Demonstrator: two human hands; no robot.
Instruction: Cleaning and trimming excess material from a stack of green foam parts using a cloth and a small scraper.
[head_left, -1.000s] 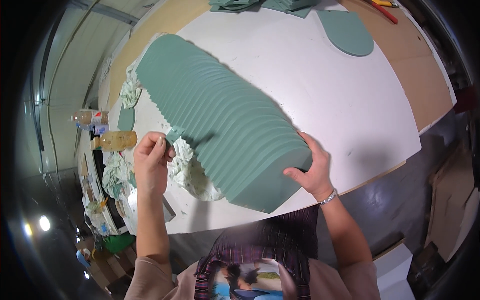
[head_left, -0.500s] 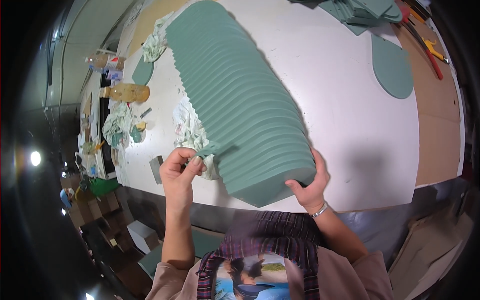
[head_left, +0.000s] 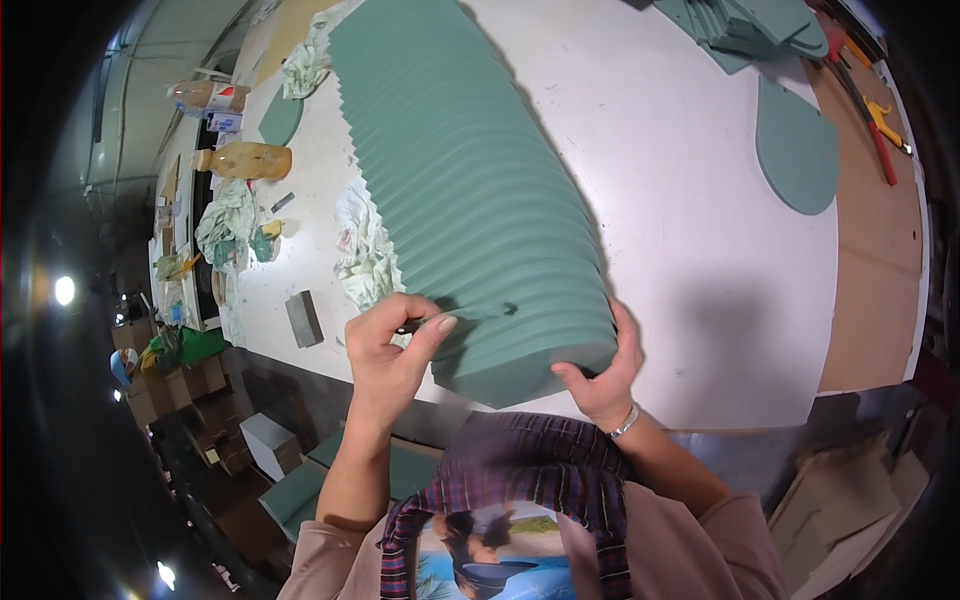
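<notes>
A long row of overlapping green panels with rounded edges lies across the table, its near end toward me. My left hand is closed in a pinch on a thin tool that looks like a small brush. The tool's dark tip is over the panel edges near the front of the row; I cannot tell whether it touches. My right hand grips the near right corner of the row, thumb on the front panel's face and fingers along the side.
Crumpled stained cloths lie left of the row, near a grey block. Farther left stands a bottle of yellowish liquid. A loose green panel, more stacked panels and a red-handled tool are at the right.
My left hand has moved right, carrying the tool from beside the row to over the panel edges. My right hand keeps its grip. The view has shifted slightly.
</notes>
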